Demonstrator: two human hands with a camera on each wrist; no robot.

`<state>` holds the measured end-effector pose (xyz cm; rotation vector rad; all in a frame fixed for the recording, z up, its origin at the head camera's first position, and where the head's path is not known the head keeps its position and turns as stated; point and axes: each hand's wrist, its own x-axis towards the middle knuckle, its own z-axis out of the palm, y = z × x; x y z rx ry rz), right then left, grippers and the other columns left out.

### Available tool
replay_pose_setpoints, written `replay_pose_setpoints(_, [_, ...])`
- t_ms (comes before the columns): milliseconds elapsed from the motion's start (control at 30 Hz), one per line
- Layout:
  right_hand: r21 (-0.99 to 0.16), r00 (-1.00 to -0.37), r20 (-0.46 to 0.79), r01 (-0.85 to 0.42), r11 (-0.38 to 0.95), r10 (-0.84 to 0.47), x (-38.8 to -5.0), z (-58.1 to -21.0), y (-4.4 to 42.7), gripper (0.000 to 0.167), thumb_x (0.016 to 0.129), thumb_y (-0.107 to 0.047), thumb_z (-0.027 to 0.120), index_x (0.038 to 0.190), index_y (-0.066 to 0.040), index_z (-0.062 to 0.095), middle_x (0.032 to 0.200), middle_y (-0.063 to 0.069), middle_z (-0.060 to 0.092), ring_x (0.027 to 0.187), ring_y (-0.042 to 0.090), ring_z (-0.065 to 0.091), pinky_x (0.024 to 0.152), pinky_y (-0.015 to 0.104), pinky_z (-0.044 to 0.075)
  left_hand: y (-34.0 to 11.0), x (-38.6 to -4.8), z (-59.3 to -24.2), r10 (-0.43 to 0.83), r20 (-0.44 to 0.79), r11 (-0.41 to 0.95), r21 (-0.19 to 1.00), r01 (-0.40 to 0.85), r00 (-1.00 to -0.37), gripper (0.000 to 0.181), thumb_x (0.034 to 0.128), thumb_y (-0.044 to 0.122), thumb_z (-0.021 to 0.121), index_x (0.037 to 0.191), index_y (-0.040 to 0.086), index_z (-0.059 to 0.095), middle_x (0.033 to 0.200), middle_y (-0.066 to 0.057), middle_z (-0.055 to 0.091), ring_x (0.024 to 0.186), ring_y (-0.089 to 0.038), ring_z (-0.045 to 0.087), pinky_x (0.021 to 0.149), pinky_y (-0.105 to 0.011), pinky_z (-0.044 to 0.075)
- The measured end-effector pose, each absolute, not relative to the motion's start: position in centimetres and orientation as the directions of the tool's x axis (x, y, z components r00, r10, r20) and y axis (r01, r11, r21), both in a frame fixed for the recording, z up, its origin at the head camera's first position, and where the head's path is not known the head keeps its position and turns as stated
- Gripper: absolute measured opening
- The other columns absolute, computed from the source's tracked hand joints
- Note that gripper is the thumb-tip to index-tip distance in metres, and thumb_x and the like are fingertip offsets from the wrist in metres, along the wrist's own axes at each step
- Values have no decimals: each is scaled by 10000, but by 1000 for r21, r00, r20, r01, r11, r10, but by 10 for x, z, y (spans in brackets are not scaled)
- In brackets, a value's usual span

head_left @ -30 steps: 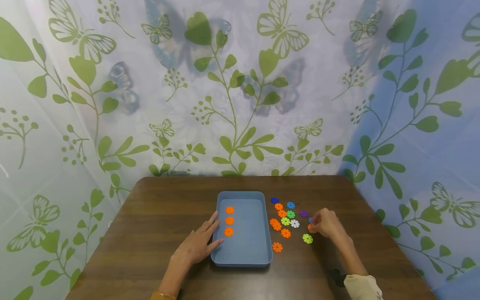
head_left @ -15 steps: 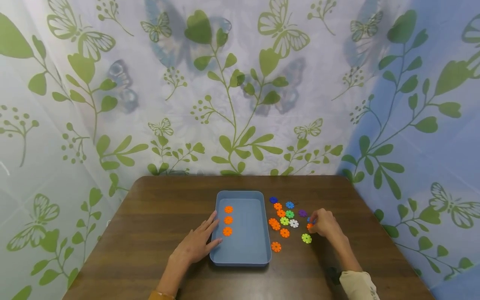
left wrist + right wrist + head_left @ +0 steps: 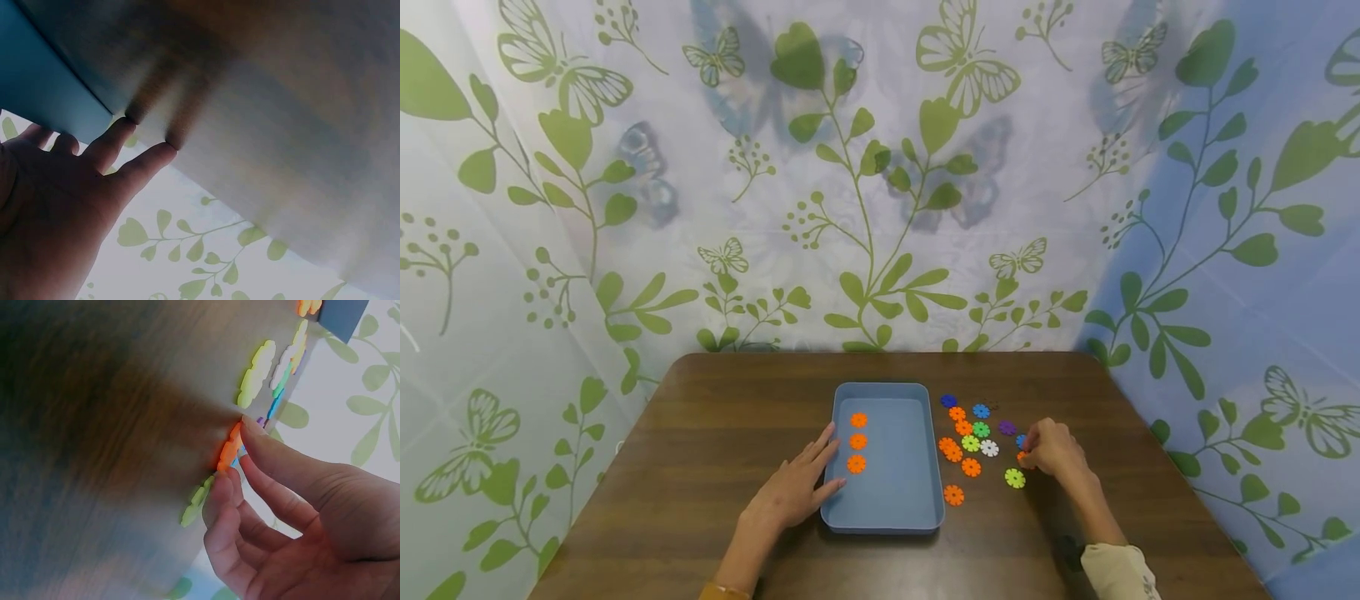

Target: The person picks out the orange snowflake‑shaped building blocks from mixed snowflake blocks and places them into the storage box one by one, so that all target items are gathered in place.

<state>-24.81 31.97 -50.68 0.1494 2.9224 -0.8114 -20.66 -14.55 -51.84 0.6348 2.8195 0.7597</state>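
My left hand (image 3: pixel 790 492) rests with extended fingers on the left rim of a blue-grey tray (image 3: pixel 898 475); the left wrist view shows those fingers (image 3: pixel 144 164) spread beside the tray's wall (image 3: pixel 44 75). Inside, three orange notched discs (image 3: pixel 858 442) lie in a column along the left side. To the right of the tray, my right hand (image 3: pixel 1056 450) is low over the table, pinching an orange notched disc (image 3: pixel 229 449) between thumb and finger. A blue disc (image 3: pixel 1021 441) sits by the fingertips. Under that hand, a lime disc (image 3: pixel 197 503) appears only in the right wrist view.
Between tray and right hand lie several loose discs: orange (image 3: pixel 953 495), lime (image 3: pixel 1015 477), white (image 3: pixel 989 448), green (image 3: pixel 981 429), purple (image 3: pixel 1007 427) and dark blue (image 3: pixel 949 401). The brown table (image 3: pixel 760 375) ends at a leaf-patterned curtain (image 3: pixel 865 208).
The right hand's fingers have shifted slightly, and more of the blue disc shows beside them. The left hand and the tray stay where they were.
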Motion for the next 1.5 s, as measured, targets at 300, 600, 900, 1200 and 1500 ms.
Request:
replay_pose_setpoints(300, [-480,-984,-136,166,862,113,-247,-505,319,286,752,-119,972,871,-35,726,850,121,675,758,298,624,625,467,519,-145,-207,-520,443,-37,786,498,368,-896,719,1086,433,651,1665,77,415,1806,-53,198,1553,-484,381,1136,-826,308])
replay_pose_setpoints(600, [-540,-990,-116,133,831,83,-244,-501,315,163,789,-25,910,823,-17,751,785,105,670,635,242,618,549,380,518,-145,-205,-517,442,-27,783,500,371,-897,712,1084,415,658,1657,64,423,1800,-75,217,1543,-497,391,1132,-827,312])
replay_pose_setpoints(900, [-576,-1000,-16,22,817,15,-240,-488,307,123,860,52,831,778,-22,776,738,65,704,584,190,609,525,348,540,-146,-206,-518,442,-32,786,495,370,-896,721,1085,430,652,1664,74,414,1804,-67,203,1550,-487,385,1135,-824,312])
replay_pose_setpoints(1200, [-581,-989,118,-140,801,-88,-232,-446,282,90,901,6,840,840,-59,825,806,37,772,697,195,674,617,386,582,-145,-206,-518,441,-42,788,496,364,-897,719,1088,432,647,1669,84,407,1805,-56,201,1555,-481,380,1138,-821,314])
replay_pose_setpoints(1500, [-713,-961,94,-246,656,-259,-242,-408,239,34,904,19,839,894,-3,815,808,46,776,666,191,686,628,363,619,-146,-207,-519,461,-3,776,487,401,-888,707,1089,408,644,1659,57,414,1795,-113,223,1529,-517,398,1113,-838,323])
